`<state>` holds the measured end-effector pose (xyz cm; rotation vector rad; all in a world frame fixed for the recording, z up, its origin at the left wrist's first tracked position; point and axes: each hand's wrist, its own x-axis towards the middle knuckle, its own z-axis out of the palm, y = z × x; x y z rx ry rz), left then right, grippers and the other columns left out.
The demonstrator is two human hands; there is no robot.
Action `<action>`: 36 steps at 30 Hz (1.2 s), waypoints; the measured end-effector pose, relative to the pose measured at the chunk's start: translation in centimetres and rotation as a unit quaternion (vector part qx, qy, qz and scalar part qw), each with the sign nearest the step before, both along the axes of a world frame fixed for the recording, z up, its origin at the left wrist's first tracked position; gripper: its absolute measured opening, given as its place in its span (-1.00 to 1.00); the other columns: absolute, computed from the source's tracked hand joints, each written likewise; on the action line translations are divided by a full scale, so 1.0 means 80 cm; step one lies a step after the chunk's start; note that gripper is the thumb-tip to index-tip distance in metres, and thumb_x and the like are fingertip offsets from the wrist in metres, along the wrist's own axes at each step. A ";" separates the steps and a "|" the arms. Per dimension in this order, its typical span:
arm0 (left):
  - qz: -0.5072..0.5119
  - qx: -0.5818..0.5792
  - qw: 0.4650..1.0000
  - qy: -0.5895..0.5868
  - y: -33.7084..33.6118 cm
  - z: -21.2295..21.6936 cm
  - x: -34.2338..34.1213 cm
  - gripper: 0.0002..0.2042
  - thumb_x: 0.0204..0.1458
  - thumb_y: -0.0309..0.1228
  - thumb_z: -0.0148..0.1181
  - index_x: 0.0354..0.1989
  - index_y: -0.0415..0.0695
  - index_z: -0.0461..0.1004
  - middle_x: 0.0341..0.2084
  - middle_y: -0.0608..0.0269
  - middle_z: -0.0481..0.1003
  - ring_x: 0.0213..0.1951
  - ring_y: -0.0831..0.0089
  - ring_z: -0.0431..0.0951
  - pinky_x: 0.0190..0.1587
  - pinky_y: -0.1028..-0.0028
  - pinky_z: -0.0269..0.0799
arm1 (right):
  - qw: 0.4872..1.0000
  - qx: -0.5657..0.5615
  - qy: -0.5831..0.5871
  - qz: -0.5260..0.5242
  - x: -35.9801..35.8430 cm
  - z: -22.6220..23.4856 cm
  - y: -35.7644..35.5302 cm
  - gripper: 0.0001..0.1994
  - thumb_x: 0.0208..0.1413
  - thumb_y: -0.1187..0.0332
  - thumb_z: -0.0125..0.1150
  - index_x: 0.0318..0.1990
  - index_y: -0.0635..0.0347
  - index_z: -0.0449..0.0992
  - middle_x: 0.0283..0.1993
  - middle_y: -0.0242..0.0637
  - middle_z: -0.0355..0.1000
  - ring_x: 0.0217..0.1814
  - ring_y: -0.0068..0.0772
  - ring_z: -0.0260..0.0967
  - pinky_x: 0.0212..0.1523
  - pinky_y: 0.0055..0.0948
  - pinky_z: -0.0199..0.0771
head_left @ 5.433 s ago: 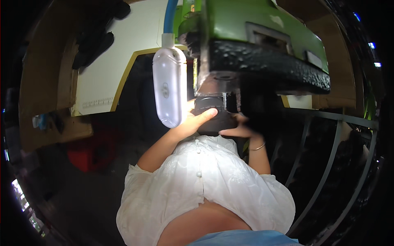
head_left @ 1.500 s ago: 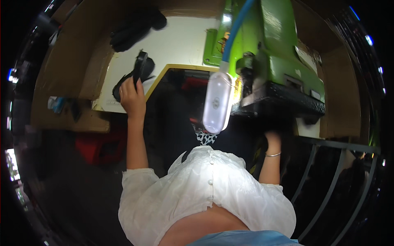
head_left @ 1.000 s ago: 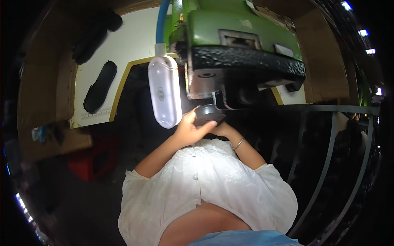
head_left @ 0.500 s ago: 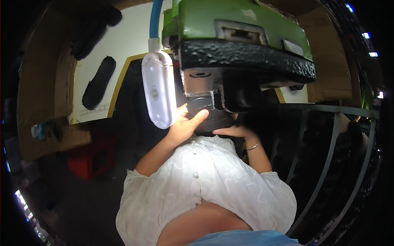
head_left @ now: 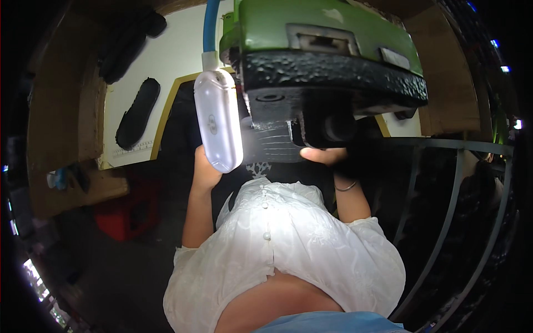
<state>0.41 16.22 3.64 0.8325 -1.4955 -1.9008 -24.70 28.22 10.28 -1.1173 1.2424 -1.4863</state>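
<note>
Under the green machine head (head_left: 327,33) with its black lower edge lies a black piece (head_left: 275,147) crossed by pale lines. My right hand (head_left: 327,156) holds it at its right edge, the thumb on top and the other fingers hidden. A bracelet (head_left: 345,187) circles that wrist. My left hand (head_left: 207,169) is at the left, mostly behind a lit white oval lamp (head_left: 219,122), so its fingers do not show. Whether it touches the black piece cannot be made out.
On the white table (head_left: 127,166) at the left lies a black shoe-sole shape (head_left: 137,114), with more dark pieces (head_left: 127,47) farther back. Cardboard walls (head_left: 64,89) edge the table. A metal rail (head_left: 452,145) stands at the right, a red stool (head_left: 125,216) at the lower left.
My left hand has moved left and behind the lamp, its thumb no longer on the black piece. My right hand has shifted up, nearer the machine. More of the lined surface shows.
</note>
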 end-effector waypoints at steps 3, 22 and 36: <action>-0.016 0.047 0.998 -0.042 0.000 -0.017 0.018 -0.61 -0.14 -0.57 0.25 -0.07 -0.29 0.36 -0.26 0.26 0.48 -0.23 0.55 0.46 -0.12 0.52 0.38 | 1.000 0.000 0.012 -0.002 0.021 0.013 -0.018 -0.75 -0.20 0.59 0.28 -0.26 0.39 0.48 -0.38 -0.39 0.44 -0.32 -0.66 0.35 -0.30 -0.66 0.38; 0.070 0.116 0.974 0.179 0.058 0.038 -0.110 -0.65 -0.11 -0.48 0.28 -0.12 -0.25 0.38 -0.27 0.23 0.46 -0.23 0.54 0.45 -0.10 0.52 0.36 | 0.964 0.166 0.178 0.108 -0.052 -0.036 0.030 -0.73 -0.20 0.43 0.37 -0.31 0.38 0.51 -0.43 -0.42 0.44 -0.38 -0.66 0.31 -0.33 -0.60 0.33; 0.172 -0.006 0.977 0.129 -0.005 0.036 -0.026 -0.66 -0.15 -0.62 0.21 -0.14 -0.31 0.36 -0.29 0.24 0.46 -0.30 0.52 0.47 -0.20 0.56 0.38 | 0.998 -0.041 0.021 -0.041 0.016 0.012 -0.021 -0.71 -0.22 0.60 0.32 -0.24 0.39 0.50 -0.27 -0.27 0.48 -0.26 -0.59 0.39 -0.18 -0.60 0.40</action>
